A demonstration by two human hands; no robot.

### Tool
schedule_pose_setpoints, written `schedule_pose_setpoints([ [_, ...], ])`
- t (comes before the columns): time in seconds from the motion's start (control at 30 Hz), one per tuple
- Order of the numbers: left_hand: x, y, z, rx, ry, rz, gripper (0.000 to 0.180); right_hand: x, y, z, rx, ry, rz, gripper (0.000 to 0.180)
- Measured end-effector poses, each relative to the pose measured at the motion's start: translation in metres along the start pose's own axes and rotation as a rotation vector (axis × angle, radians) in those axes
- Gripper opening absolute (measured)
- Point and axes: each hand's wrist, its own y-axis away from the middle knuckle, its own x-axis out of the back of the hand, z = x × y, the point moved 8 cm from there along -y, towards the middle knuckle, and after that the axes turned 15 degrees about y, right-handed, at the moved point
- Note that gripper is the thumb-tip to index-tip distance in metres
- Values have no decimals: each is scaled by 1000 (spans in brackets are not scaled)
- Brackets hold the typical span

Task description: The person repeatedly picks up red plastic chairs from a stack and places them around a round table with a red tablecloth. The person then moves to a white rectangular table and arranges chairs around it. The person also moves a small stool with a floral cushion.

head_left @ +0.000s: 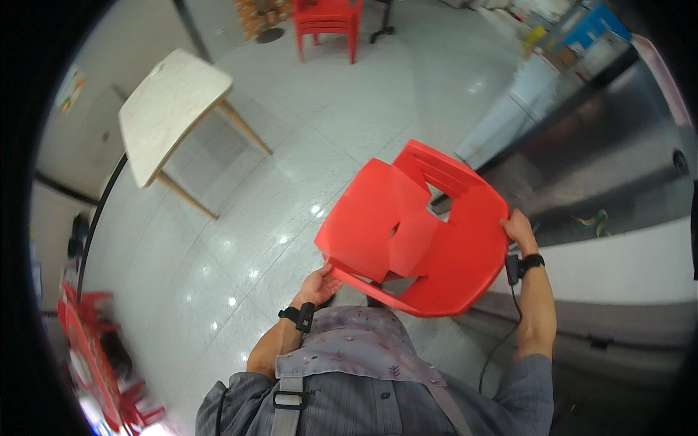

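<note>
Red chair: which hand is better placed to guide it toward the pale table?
Probably the left hand: it holds the red chair nearer the pale table; the right hand grips the opposite edge.

Floor (349,102): grey tile, glossy, bright spots L of ctr. Upper L: table (171,109), pale top, rounded corners, light wood legs. Top ctr: stack of red chairs (327,16), cut by view edge; dark round base (270,35) to its L, black stand foot (383,31) to R. Upper R: blue item (598,29), nr white box-like unit (533,86). R side: dark shiny panel (589,142) w/ round black fitting (680,160). Lower L: red furniture (87,327), blurred, type unclear.
</note>
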Motion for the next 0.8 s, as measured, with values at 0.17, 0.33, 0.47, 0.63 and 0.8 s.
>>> schedule_pose_setpoints([
  [0.17,10,18,-30,-92,64,-18,25,-58,3,-2,-30,-1102,-268,44],
  [0.33,-3,15,-35,-182,33,-51,28,-58,14,-9,44,-1353,-266,37],
  [0.47,-47,31,-9,-292,39,-55,26,-15,-8,-13,104,-1302,-208,36],
  [0.63,-128,135,49,-691,60,-276,21,157,20,-61,265,-1434,-308,20],
  [0.8,-195,330,110,-1020,-24,-419,17,323,153,-129,503,-1377,-481,30],
])
